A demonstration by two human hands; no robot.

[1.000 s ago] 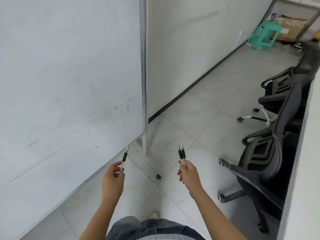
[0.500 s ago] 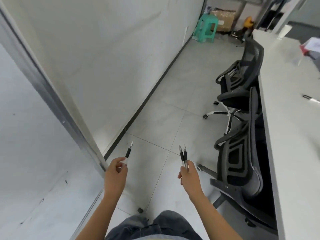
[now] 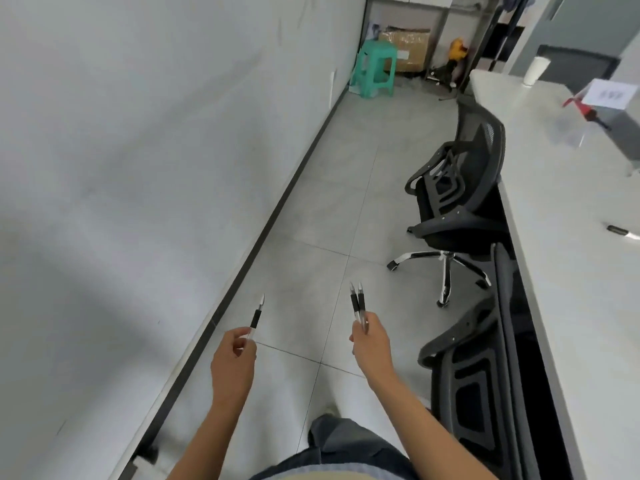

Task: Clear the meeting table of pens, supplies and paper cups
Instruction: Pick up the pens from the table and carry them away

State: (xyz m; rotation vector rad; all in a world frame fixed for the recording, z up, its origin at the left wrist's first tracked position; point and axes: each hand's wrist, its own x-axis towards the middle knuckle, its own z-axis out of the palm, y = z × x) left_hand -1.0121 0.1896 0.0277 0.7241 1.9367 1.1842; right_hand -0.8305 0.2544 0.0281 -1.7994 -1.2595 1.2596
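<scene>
My left hand [image 3: 232, 362] is closed around one black-and-clear pen [image 3: 256, 317] that points up and away. In my right hand [image 3: 370, 344] are two pens [image 3: 358, 304] side by side, tips up. Both hands hang over the tiled floor, left of the white meeting table [image 3: 568, 258]. Another pen [image 3: 621, 231] lies on the table near the right edge of view. At the table's far end stands a white paper cup [image 3: 535, 70], with a white name card [image 3: 611, 95] and a red item [image 3: 581, 107] nearby.
Two black office chairs [image 3: 457, 188] [image 3: 478, 372] are pushed against the table's left side. A white wall [image 3: 138, 168] with a dark baseboard runs along the left. A green plastic stool [image 3: 374, 69] and a cardboard box [image 3: 405, 46] stand at the corridor's far end.
The view has swung right, away from the whiteboard, and now faces down the aisle with more of the table showing. Both hands keep the same grip on their pens.
</scene>
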